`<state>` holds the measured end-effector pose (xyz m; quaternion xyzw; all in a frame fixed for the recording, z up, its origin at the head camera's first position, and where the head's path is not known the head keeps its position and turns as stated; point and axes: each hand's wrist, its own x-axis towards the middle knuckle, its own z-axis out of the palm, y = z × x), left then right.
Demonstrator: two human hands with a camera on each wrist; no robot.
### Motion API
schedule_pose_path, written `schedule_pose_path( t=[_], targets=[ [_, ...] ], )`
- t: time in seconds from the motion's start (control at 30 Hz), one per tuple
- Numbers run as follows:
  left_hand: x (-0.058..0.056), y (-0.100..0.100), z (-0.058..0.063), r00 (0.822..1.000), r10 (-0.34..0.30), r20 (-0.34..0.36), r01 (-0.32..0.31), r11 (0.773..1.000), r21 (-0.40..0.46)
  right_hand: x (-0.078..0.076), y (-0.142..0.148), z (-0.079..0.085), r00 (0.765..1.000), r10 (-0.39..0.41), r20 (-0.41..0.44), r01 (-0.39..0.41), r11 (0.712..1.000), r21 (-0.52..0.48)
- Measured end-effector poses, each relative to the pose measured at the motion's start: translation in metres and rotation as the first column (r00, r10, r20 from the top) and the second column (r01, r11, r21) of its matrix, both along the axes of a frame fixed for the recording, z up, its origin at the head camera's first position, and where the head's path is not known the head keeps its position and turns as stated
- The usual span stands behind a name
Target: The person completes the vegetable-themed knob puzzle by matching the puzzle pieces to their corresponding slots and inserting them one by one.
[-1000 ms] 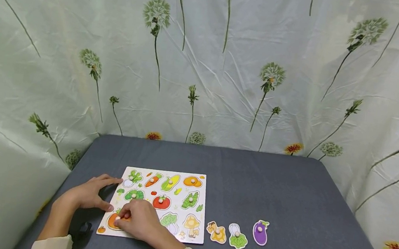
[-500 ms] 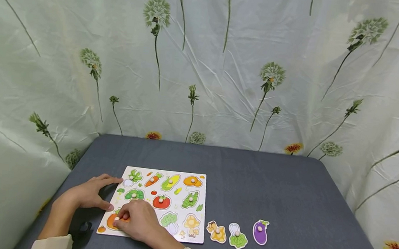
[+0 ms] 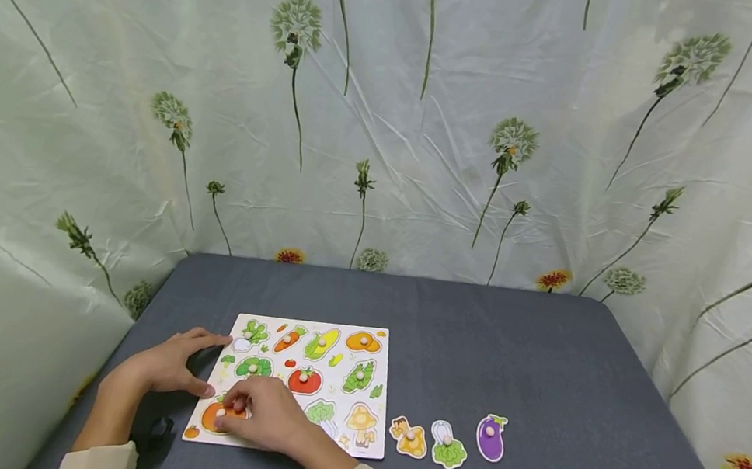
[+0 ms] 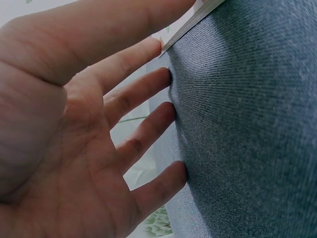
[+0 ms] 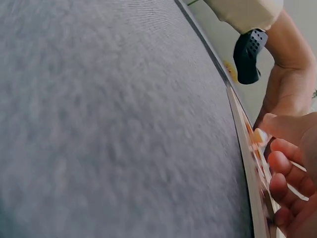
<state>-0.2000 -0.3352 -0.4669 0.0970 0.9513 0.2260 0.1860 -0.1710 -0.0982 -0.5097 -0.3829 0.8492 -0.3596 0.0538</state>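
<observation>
A white wooden vegetable puzzle board (image 3: 381, 446) lies on the table, with several knobbed pieces in it. At its left edge my left hand (image 3: 166, 364) has its fingers spread, thumb and a fingertip touching the board. In the left wrist view the other fingertips of my left hand (image 4: 84, 134) rest on the cloth. My right hand (image 3: 272, 413) is over the board's lower left, thumb and index finger apart around the pale knob of the orange pumpkin piece (image 3: 210, 417). The right wrist view shows that knob (image 5: 259, 136) just beyond the fingertips of my right hand (image 5: 292, 173).
Right of the board lie three loose pieces: a mushroom (image 3: 412, 442), a bok choy (image 3: 448, 448) and an eggplant (image 3: 490, 439). A printed mushroom slot (image 3: 362, 420) and leafy-green slot (image 3: 320, 415) show on the board. A floral curtain (image 3: 428, 155) hangs behind the grey-blue table (image 3: 573, 407).
My right hand and sleeve have shifted slightly right, and more of the pumpkin piece shows between thumb and index finger. The left hand and the board have stayed in place.
</observation>
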Motion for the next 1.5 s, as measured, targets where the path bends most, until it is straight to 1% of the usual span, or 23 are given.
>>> schedule_pose_path(
  t=[0.1,0.17,0.2,0.27,0.43,0.5,0.77,0.9,1.2,1.37,1.5],
  targets=[
    [0.0,0.0,0.0,1.0,0.006,0.001,-0.006,1.0,-0.004,-0.003,0.005,0.001,0.995,0.016,0.094,-0.01,0.998,-0.065],
    [0.0,0.001,0.0,1.0,0.006,0.001,-0.006,1.0,-0.005,-0.006,0.01,0.002,0.99,0.019,0.142,-0.004,0.994,-0.109],
    [0.0,0.001,0.0,1.0,0.007,0.001,-0.007,1.0,-0.004,-0.007,0.013,0.003,0.987,0.021,0.162,0.001,0.991,-0.134],
    [0.0,0.001,0.0,1.0,0.008,0.002,-0.008,1.0,-0.001,-0.01,0.019,0.005,0.985,0.022,0.174,0.008,0.985,-0.173],
    [0.0,0.001,0.0,1.0,0.012,0.012,-0.012,1.0,0.002,-0.016,0.034,0.008,0.993,-0.003,0.121,0.026,0.981,-0.19],
    [0.0,0.001,0.0,1.0,0.012,0.017,-0.012,1.0,-0.001,-0.017,0.04,0.009,0.993,-0.015,0.117,0.037,0.982,-0.188],
    [-0.002,0.0,0.001,0.999,0.019,0.033,-0.018,1.0,-0.021,-0.018,0.065,0.011,0.981,-0.029,0.193,0.074,0.97,-0.231],
    [-0.002,0.001,0.001,0.999,0.02,0.036,-0.019,1.0,-0.019,-0.019,0.08,0.013,0.979,-0.06,0.195,0.105,0.968,-0.23],
    [-0.002,0.001,0.001,0.999,0.021,0.033,-0.02,1.0,-0.012,-0.022,0.126,0.014,0.988,-0.104,0.117,0.126,0.973,-0.195],
    [-0.002,0.001,0.0,0.999,0.023,0.034,-0.023,1.0,-0.015,-0.023,0.152,0.013,0.981,-0.151,0.121,0.171,0.969,-0.179],
    [-0.003,0.0,-0.002,0.999,0.025,0.037,-0.025,1.0,-0.011,-0.022,0.169,0.014,0.978,-0.185,0.098,0.2,0.964,-0.174]
  ],
)
